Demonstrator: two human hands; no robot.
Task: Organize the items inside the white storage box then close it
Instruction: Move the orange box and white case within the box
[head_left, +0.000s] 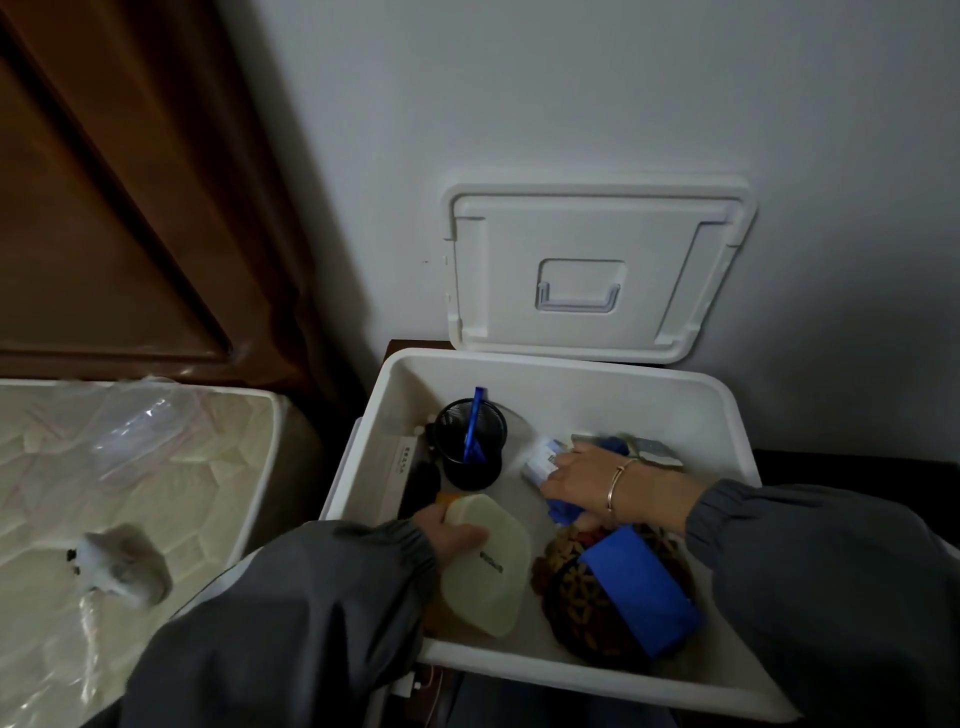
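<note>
White storage box (623, 395) open, left hand (444, 535) grips tub (491, 571), right hand (582, 480) flat on packet (540, 460)

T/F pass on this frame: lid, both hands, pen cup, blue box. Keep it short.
1. The lid of the white storage box is shut. False: it stands open against the wall.
2. The left hand grips the pale container. True.
3. A blue pen stands in the black mesh cup. True.
4. The right hand is outside the box. False: it reaches inside, onto a small white packet.
5. The blue box lies outside the storage box. False: it lies inside, on a patterned brown item.
</note>
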